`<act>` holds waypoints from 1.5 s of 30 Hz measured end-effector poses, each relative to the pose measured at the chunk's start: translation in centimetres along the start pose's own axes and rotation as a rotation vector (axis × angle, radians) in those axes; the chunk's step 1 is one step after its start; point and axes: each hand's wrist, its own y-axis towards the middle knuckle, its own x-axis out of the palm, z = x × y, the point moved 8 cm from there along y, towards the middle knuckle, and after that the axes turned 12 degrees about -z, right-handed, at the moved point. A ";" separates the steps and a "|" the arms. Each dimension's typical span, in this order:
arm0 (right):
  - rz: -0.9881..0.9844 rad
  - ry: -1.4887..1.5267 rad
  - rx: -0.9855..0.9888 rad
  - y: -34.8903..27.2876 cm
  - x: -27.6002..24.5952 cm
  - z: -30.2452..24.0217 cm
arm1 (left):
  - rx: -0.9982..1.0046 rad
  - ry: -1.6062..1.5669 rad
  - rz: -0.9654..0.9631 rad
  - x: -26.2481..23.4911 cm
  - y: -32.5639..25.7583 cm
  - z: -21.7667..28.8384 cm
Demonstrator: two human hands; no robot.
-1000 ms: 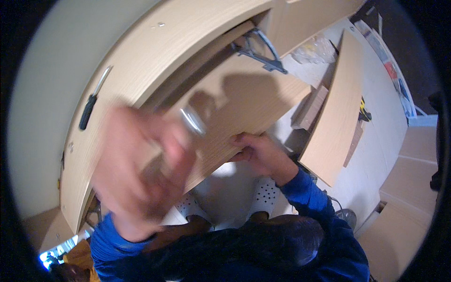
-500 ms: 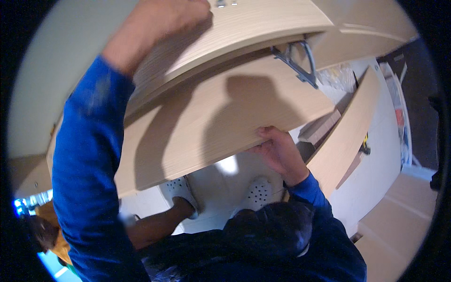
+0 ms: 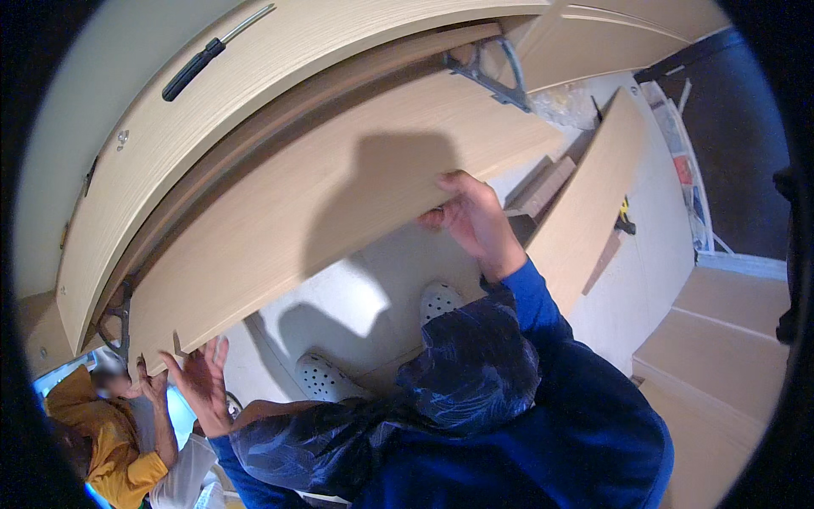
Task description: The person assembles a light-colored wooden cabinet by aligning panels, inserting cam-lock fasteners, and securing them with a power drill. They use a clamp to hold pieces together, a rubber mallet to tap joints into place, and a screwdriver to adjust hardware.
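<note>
A wide light-wood panel point(image 3: 254, 246) tilts out from under the cabinet top point(image 3: 356, 30), joined by a grey metal hinge bracket point(image 3: 487, 72) at its right end and a dark bracket point(image 3: 119, 318) at its left. My right hand point(image 3: 479, 222) grips the panel's front edge, thumb on top and fingers beneath. By the left corner, my left hand point(image 3: 203, 386) is open, its fingers spread just under the front edge; whether it touches is unclear. A screwdriver point(image 3: 203, 64) with a black handle lies on the cabinet top.
A person in a yellow shirt point(image 3: 127, 458) is at lower left, a hand point(image 3: 153, 386) raised near the panel's left corner. Another long board point(image 3: 593, 204) stands at right, with a yellow-black tool point(image 3: 626, 216) beside it. Clear plastic wrap point(image 3: 566, 106) lies behind.
My left hand has come down from the cabinet top to below the panel's left corner and opened. My right hand still holds the front edge. The screwdriver has come into view.
</note>
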 end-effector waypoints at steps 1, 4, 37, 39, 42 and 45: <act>-0.012 0.005 0.011 -0.1 0.1 -0.1 | 0.146 -0.039 -0.072 0.7 1.3 0.5; -0.056 0.005 0.010 -0.3 1.0 -0.7 | 0.196 -0.123 0.074 0.6 3.0 0.8; 0.670 -0.487 0.243 -15.7 -7.6 4.1 | -0.001 -0.119 0.222 0.7 -7.4 -3.0; 0.643 -0.687 0.267 -15.4 -10.0 4.3 | -0.106 -0.117 0.232 0.3 -7.9 -3.8; 0.489 -0.699 0.103 -14.5 -11.3 5.5 | -0.185 -0.195 0.196 -0.2 -8.0 -4.7; 0.521 -0.020 0.233 -15.2 -12.6 9.5 | -0.165 -0.217 0.214 -0.5 -8.1 -5.5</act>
